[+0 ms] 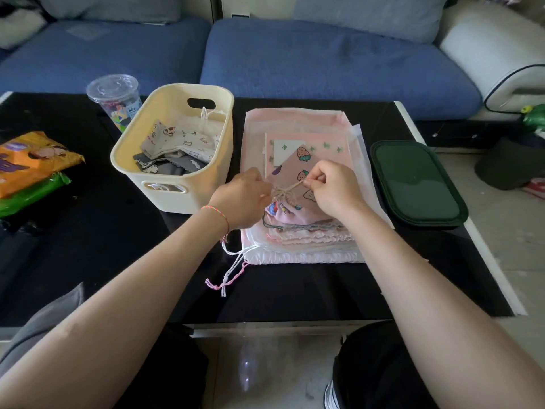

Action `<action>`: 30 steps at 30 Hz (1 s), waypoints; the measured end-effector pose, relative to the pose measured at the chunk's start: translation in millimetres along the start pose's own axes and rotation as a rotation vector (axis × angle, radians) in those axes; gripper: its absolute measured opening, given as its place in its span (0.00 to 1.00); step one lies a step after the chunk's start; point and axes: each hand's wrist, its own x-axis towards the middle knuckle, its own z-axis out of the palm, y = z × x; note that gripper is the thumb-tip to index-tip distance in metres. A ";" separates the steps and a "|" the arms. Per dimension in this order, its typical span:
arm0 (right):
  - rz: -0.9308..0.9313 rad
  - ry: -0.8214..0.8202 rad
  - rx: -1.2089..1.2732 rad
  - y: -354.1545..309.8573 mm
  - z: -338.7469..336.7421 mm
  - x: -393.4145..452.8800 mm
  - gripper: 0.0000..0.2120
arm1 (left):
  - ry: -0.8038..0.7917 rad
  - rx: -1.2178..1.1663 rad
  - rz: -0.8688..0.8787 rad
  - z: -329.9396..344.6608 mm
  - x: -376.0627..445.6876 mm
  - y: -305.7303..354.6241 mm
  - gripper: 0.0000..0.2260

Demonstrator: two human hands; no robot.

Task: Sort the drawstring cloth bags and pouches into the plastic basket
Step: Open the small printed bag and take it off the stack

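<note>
A cream plastic basket (165,184) stands on the black table and holds several folded cloth bags (180,144) in grey and beige prints. To its right lies a stack of pink and white drawstring bags (306,243). On top of the stack is a small pink pouch with strawberry prints (298,165). My left hand (244,199) grips the pouch's gathered neck. My right hand (333,187) pinches the tan drawstring (290,187), pulled taut between both hands.
A dark green lidded container (418,184) sits right of the stack. A clear plastic cup (116,98) stands behind the basket. Orange and green snack packets (29,169) lie at the left. Loose pink and white cords (230,273) trail off the stack's front. A blue sofa is behind.
</note>
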 end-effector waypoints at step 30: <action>-0.005 -0.539 -0.002 4.3 -48.0 -17.9 0.24 | -0.158 -0.581 -0.285 -13.1 4.6 16.1 0.10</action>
